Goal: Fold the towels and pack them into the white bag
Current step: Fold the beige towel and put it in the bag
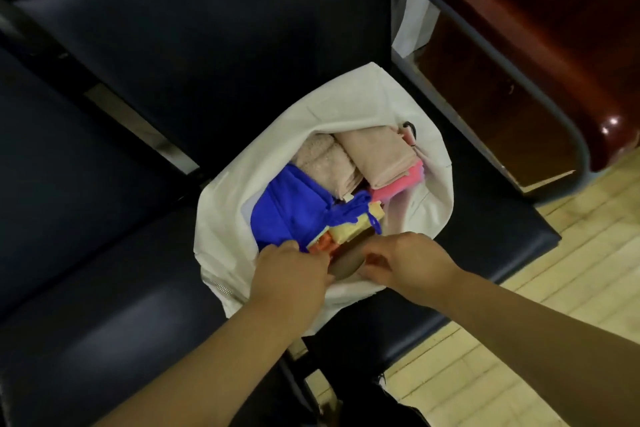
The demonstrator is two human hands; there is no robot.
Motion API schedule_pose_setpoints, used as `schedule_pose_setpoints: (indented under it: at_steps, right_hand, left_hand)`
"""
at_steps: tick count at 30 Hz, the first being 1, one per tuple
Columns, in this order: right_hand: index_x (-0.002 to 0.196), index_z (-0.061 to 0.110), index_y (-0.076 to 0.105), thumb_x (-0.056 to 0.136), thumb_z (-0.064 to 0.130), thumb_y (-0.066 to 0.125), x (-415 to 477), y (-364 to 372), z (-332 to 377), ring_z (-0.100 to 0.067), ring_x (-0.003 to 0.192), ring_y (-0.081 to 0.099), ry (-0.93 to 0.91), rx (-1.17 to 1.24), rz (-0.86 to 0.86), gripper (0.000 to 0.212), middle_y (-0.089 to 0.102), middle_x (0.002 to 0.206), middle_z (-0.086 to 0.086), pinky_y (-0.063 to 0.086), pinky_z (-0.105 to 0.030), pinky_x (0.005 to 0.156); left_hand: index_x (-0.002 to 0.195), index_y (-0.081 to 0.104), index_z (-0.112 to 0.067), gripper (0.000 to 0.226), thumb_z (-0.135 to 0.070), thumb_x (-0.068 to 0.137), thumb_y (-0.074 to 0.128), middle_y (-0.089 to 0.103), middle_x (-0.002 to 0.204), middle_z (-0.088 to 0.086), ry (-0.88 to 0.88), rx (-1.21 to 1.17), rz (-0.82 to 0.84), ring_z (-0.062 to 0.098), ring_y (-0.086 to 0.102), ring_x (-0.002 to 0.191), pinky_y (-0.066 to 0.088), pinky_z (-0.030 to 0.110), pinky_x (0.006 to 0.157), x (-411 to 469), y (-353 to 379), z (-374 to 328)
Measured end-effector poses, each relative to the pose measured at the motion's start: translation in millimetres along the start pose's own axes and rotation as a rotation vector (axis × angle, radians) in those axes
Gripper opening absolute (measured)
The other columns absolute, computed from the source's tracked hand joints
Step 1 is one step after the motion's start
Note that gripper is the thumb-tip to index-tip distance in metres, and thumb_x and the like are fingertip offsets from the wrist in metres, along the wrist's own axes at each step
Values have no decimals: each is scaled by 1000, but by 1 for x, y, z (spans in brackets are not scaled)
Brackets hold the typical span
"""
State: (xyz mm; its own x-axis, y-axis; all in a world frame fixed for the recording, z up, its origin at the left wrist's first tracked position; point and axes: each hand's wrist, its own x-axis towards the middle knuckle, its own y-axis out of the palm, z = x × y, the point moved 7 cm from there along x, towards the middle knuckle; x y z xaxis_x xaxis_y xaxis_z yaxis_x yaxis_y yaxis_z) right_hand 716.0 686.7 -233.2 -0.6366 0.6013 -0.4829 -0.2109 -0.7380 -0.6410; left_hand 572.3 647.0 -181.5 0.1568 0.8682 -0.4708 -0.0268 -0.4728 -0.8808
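View from above onto a white bag (346, 97) lying open on a dark padded seat (173, 80), toward the seat's right side. Two bare arms reach in from the near side.

Inside the bag, two beige towels (377, 153) sit at the far side, with a pink towel (398, 184) just right of them. A blue towel (287, 208), loosely bunched, fills the left. A yellow towel (349, 229) and an orange towel (322, 248) lie close to the hands.

Both hands meet at the bag's near rim. My right grip (408, 264) curls round the edge of a grey-brown towel (346, 265), which lies between the two hands, partly inside the mouth. My left grip (291, 270) bends its fingers down into the mouth beside the orange towel. What they hold is hidden, so I cannot tell whether it is clenched on cloth or only pressing.

I judge the step to be tucking this towel into the near gap, late in the packing. To do it well, I would hold the fold flat and slide it down along the near wall rather than over the pile. The left grip should hold the rim back so the soft mouth does not close. The blue towel's loose end drapes over the yellow one and could be dragged under, so I would ease past it. The bag looks limp, so any push should go downward, not rightward toward the seat's edge.
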Motion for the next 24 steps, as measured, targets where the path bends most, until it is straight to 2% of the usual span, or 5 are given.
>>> schedule_pose_setpoints:
  at_steps: [1, 5, 9, 18, 24]
  right_hand:
    - [112, 46, 64, 92, 60, 48, 4, 0, -1, -4, 93, 63, 10, -10, 16, 29, 69, 103, 22, 53, -28, 83]
    - [113, 39, 66, 96, 52, 58, 10, -4, 5, -9, 86, 60, -13, -1, 7, 22, 69, 97, 14, 51, -30, 80]
    - [118, 40, 63, 95, 55, 59, 12, -6, 8, -4, 93, 59, -22, 68, 60, 27, 67, 105, 19, 50, -28, 85]
    - [127, 43, 61, 93, 45, 69, 21, -24, 30, 17, 94, 52, -110, 185, 103, 35, 58, 105, 34, 38, -4, 81]
    - [126, 45, 59, 92, 42, 70, 18, -43, 43, 5, 108, 56, -91, 262, 186, 36, 61, 116, 26, 51, -19, 89]
  left_hand:
    - [99, 63, -25, 29, -54, 91, 64, 66, 82, 1, -24, -3, -7, 23, 59, 93, 34, 35, 73, -4, 4, 3]
    - [74, 66, -31, 37, -55, 58, 90, 55, 54, -10, -36, -120, 48, 17, 57, 69, 33, 31, 63, -11, 19, 11]
    - [116, 60, -41, 30, -48, 88, 71, 68, 83, -19, -137, -518, -13, 0, 54, 94, 38, 30, 89, -16, 10, 28]
    - [108, 60, -43, 27, -35, 87, 76, 71, 89, -23, -195, -969, 105, 0, 67, 87, 53, 20, 81, -24, -5, 43]
    - [108, 59, -46, 32, -31, 87, 78, 72, 88, -19, -187, -1048, 160, 3, 67, 88, 55, 25, 84, -27, -19, 49]
